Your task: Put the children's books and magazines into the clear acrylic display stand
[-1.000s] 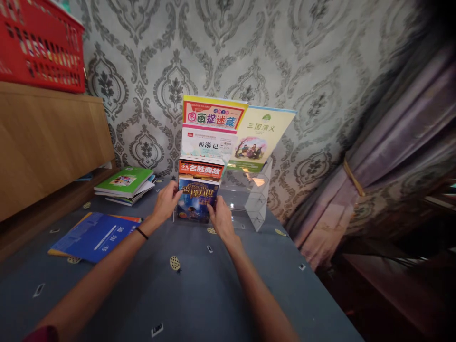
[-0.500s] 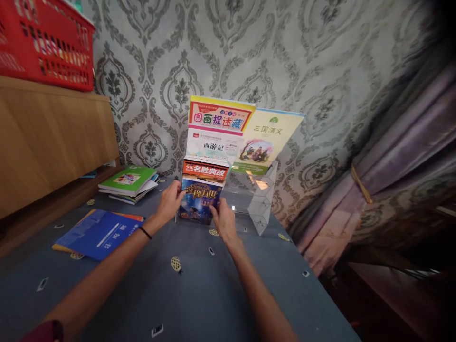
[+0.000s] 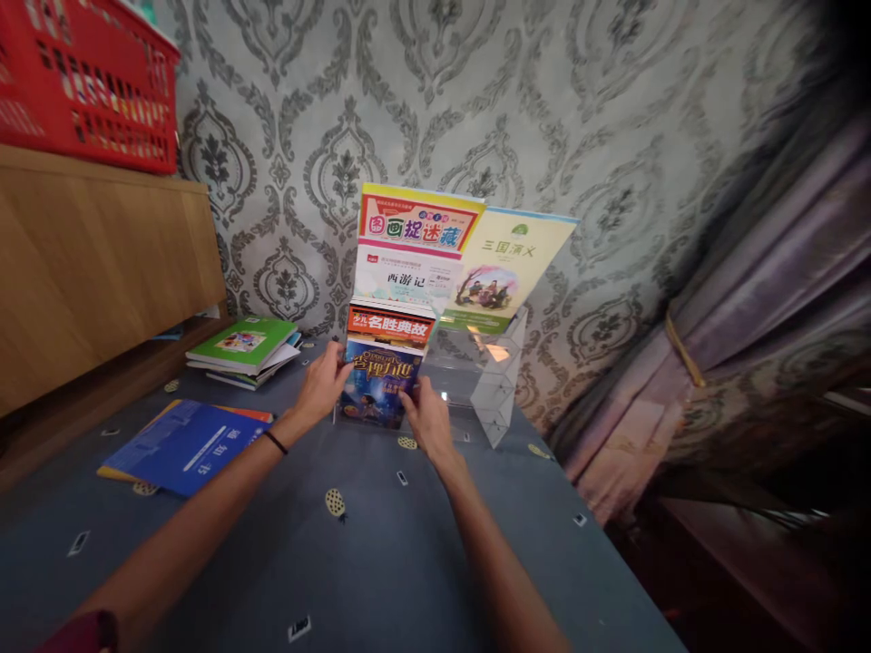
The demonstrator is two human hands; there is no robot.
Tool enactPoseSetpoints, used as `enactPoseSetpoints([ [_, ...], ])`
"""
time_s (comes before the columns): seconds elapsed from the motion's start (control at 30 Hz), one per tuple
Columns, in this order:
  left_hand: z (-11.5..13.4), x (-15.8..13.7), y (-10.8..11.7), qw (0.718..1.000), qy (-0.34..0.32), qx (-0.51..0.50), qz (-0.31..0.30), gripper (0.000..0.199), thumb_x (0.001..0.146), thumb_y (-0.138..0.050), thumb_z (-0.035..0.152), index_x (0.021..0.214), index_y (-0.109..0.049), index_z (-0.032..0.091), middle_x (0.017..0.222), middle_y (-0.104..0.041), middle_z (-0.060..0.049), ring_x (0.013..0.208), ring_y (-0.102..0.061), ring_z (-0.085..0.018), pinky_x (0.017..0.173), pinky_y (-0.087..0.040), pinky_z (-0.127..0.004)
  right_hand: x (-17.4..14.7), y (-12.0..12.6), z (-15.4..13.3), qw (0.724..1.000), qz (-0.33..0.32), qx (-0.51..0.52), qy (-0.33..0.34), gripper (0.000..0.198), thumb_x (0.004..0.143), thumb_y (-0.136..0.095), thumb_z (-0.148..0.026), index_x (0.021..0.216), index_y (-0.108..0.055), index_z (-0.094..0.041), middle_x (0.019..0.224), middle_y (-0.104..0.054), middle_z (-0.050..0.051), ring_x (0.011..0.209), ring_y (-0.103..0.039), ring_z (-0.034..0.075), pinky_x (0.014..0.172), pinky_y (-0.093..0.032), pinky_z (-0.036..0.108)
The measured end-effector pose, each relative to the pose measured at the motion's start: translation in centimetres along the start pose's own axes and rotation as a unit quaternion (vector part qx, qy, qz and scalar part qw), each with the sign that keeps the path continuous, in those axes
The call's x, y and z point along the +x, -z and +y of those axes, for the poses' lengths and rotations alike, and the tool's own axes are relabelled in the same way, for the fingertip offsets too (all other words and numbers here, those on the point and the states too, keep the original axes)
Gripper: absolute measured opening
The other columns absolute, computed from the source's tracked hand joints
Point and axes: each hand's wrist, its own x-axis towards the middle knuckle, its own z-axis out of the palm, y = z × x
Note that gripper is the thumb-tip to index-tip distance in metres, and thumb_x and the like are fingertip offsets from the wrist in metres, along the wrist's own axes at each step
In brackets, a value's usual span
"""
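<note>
A dark blue book (image 3: 376,390) stands in the lowest front tier of a clear acrylic book rack (image 3: 500,390). My left hand (image 3: 325,381) grips its left edge, thumb on the cover. On its right edge my right hand (image 3: 427,413) is closed, the thumb lying on the front. Stepped up behind it are an orange-red book (image 3: 391,325), a pale book (image 3: 408,277) and a yellow-and-red picture book (image 3: 418,222). To their right, a light yellow-green book (image 3: 507,268) leans back in the top tier. The lower tiers under it show bare acrylic.
Left on the dark patterned tablecloth (image 3: 381,562) lie a stack of books topped by a green one (image 3: 241,345) and a blue booklet (image 3: 197,444) over orange ones. A wooden cabinet (image 3: 102,272) carries a red basket (image 3: 88,91). A curtain (image 3: 735,317) hangs beyond the table's right edge.
The view has shifted very slightly. Both hands stay at the sides of the dark blue book, and the books keep their places in the rack.
</note>
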Motion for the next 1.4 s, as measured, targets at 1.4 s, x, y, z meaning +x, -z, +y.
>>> enactPoseSetpoints([
  [1.4,1.0,2.1,0.8,0.999,0.037,0.004,0.01,0.027,0.098,-0.048,0.044,0.089,-0.058,0.021,0.087,-0.07,-0.006,0.08,-0.064,-0.022,0.075,-0.048,-0.033,0.6,0.2,-0.3,0.999,0.039,0.032,-0.015,0.023,0.096,-0.047,-0.035,0.106,-0.062,-0.02,0.086,-0.077,0.008,0.08,-0.071,0.025,0.071,-0.044,0.031],
])
